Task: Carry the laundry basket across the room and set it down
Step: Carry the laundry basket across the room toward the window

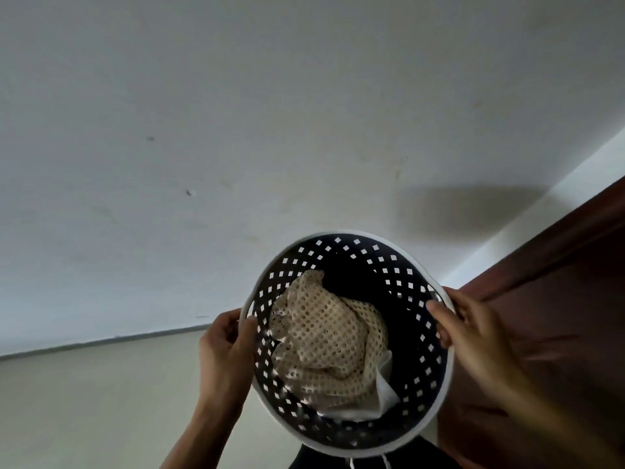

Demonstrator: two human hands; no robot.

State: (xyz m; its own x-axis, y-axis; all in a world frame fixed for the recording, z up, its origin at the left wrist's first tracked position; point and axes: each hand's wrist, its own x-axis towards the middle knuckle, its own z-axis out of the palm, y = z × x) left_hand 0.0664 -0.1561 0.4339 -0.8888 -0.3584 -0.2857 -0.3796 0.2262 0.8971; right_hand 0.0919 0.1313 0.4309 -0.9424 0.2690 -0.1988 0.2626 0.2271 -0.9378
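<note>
Your left hand (227, 346) and right hand (463, 328) each clamp opposite sides of the laundry basket (439, 394) rim. A cream mesh cloth (328, 340) lies inside, before a white wall (236, 130).

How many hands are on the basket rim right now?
2. The left hand grips the left side of the laundry basket rim; the right hand grips the right side.

One head-worn view looks steeply down, close over the basket (348, 336), facing a wall (236, 130).
</note>
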